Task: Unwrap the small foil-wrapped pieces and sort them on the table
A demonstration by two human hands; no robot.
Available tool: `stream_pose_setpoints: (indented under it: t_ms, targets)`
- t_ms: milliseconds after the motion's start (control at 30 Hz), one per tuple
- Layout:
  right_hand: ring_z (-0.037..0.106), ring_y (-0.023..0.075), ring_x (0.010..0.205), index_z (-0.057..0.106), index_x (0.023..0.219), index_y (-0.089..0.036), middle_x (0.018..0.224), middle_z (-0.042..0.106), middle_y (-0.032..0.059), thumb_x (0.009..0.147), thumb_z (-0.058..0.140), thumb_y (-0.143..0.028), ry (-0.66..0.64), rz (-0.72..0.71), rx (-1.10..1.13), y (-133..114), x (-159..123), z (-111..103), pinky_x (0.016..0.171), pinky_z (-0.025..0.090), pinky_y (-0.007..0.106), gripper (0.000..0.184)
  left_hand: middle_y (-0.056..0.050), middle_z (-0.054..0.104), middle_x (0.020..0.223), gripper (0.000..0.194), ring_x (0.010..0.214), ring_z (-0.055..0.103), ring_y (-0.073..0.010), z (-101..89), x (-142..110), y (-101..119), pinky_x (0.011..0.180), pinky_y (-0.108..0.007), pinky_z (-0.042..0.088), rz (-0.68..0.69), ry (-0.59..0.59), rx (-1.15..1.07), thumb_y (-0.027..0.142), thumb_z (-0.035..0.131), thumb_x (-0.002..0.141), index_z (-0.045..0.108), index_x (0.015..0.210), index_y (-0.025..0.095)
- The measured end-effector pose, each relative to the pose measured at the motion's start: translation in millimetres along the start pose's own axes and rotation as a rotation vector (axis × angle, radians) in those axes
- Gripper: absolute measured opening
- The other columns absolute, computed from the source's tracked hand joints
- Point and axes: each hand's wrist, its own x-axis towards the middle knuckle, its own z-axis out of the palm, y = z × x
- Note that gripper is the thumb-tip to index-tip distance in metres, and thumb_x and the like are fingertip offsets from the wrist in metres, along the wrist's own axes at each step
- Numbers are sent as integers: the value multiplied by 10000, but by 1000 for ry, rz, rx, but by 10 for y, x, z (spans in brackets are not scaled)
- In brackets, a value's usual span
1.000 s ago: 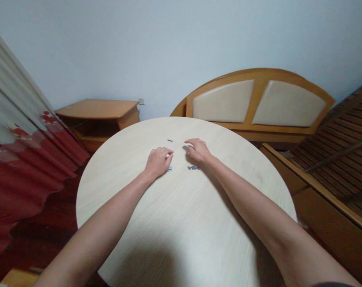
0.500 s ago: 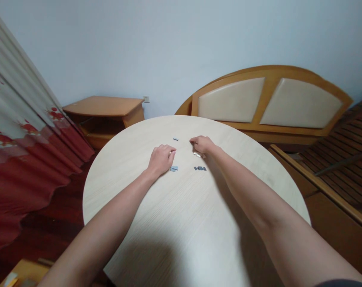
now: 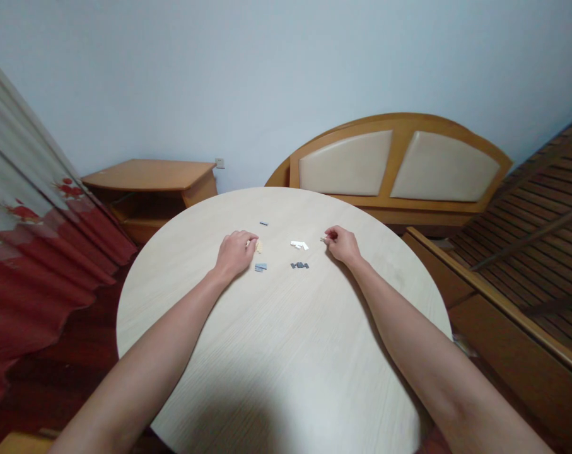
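My left hand (image 3: 236,253) rests on the table with fingers curled together, beside small tan pieces (image 3: 259,248). What its fingertips hold is too small to make out. My right hand (image 3: 343,244) is pinched on a small light-grey piece (image 3: 323,239), just above or touching the tabletop. Between the hands lies a group of flat white pieces (image 3: 299,244). Closer to me are dark grey pieces (image 3: 299,265) and, by my left wrist, several blue-grey pieces (image 3: 260,267). One narrow blue-grey piece (image 3: 263,223) lies alone farther back.
The round pale wooden table (image 3: 276,340) fills the middle. Behind it are a low wooden cabinet (image 3: 156,174) and a headboard (image 3: 385,157) by the wall. A red and white curtain (image 3: 44,252) hangs at left; a slatted bed frame (image 3: 541,233) is at right.
My right hand has moved right, away from the white pieces, uncovering them. My left hand remains by the tan pieces, which now show more. The view has shifted slightly.
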Motion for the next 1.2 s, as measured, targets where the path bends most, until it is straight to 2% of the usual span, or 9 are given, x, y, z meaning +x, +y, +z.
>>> stream_pose_setpoints:
  t_ms: [100, 233, 367, 500, 733, 1000, 1067, 1200]
  targets:
    - [661, 201, 822, 688, 980, -173, 925, 722, 74, 821, 567, -126, 40, -202, 188, -305, -81, 64, 810, 534, 350, 205, -87, 756, 1078, 229, 1013, 652, -248, 12, -11, 24, 917, -408, 470, 51, -26, -28, 241, 524, 976, 726, 1065, 183]
    - [666, 186, 834, 674, 1033, -196, 958, 716, 67, 851, 554, -114, -56, -487, 350, -830, -317, 148, 816, 543, 342, 233, -70, 761, 1057, 229, 992, 656, -235, 61, -33, 110, 906, -400, 472, 161, -98, -55, 254, 585, 967, 714, 1151, 206]
    - [664, 176, 836, 665, 999, -198, 940, 715, 60, 897, 556, -136, -126, -588, 457, -1132, -528, 223, 803, 544, 331, 161, -64, 769, 1033, 184, 998, 659, -236, 92, -52, 192, 881, -394, 469, 249, -126, -54, 284, 609, 973, 724, 1097, 210]
    - [659, 176, 824, 667, 969, -201, 917, 708, 52, 919, 579, -183, -125, -578, 505, -1160, -580, 256, 786, 544, 328, 103, -64, 772, 1016, 179, 972, 666, -231, 95, -60, 231, 868, -391, 464, 259, -115, -53, 303, 592, 988, 738, 1018, 205]
    - [633, 224, 957, 694, 955, -221, 967, 688, 77, 937, 571, -202, -97, -620, 366, -1088, -557, 237, 878, 516, 391, 125, -59, 774, 995, 223, 969, 666, -231, 113, -59, 243, 878, -387, 449, 216, -120, -47, 335, 557, 1003, 744, 1022, 214]
    - [637, 219, 935, 693, 998, -216, 968, 687, 79, 945, 568, -228, -109, -603, 360, -1086, -558, 238, 866, 517, 381, 136, -62, 767, 1013, 228, 982, 654, -233, 131, -51, 219, 897, -392, 448, 209, -127, -38, 336, 551, 1000, 742, 1042, 219]
    - [638, 212, 897, 683, 1045, -211, 971, 689, 77, 930, 589, -243, -85, -567, 382, -1076, -551, 243, 845, 520, 375, 152, -67, 763, 1026, 217, 995, 651, -240, 119, -28, 140, 898, -393, 456, 147, -103, -16, 318, 559, 990, 741, 1044, 214]
    - [638, 199, 849, 671, 1037, -199, 963, 692, 72, 908, 587, -232, -42, -513, 413, -1028, -519, 263, 814, 525, 364, 157, -84, 747, 1045, 192, 1011, 648, -255, 103, 26, -106, 895, -387, 482, -83, -3, 23, 287, 587, 953, 753, 997, 201]
